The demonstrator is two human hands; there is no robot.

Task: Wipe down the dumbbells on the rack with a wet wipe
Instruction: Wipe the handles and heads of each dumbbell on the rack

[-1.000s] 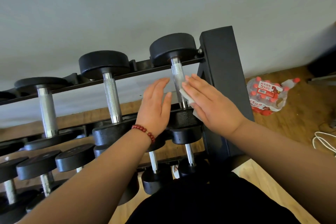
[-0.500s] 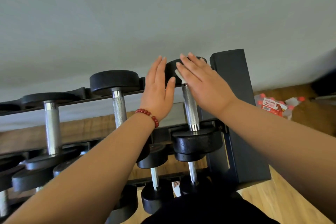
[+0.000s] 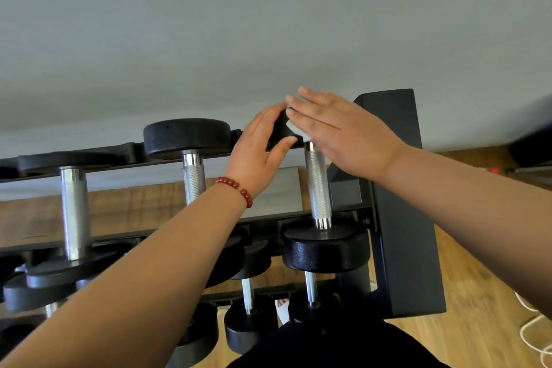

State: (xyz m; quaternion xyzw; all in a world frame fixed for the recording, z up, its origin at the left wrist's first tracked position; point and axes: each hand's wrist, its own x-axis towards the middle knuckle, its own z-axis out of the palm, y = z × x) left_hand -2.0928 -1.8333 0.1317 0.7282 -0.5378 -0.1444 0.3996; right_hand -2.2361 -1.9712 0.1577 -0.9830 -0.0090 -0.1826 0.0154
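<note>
Dumbbell (image 3: 325, 251), knurled steel handle (image 3: 316, 185), white wipe (image 3: 297, 131)

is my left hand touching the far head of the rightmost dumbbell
Touching: the head view shows the left hand clasping the dumbbell head between thumb and fingers.

Three dumbbells (image 3: 191, 140) lie side by side on the top shelf of the rack (image 3: 403, 188), with more below. At the far head of the rightmost dumbbell (image 3: 318, 188), centre frame, the left hand (image 3: 257, 152) grips its left side. The right hand (image 3: 337, 131) presses the wipe (image 3: 294, 130) onto it.
</note>
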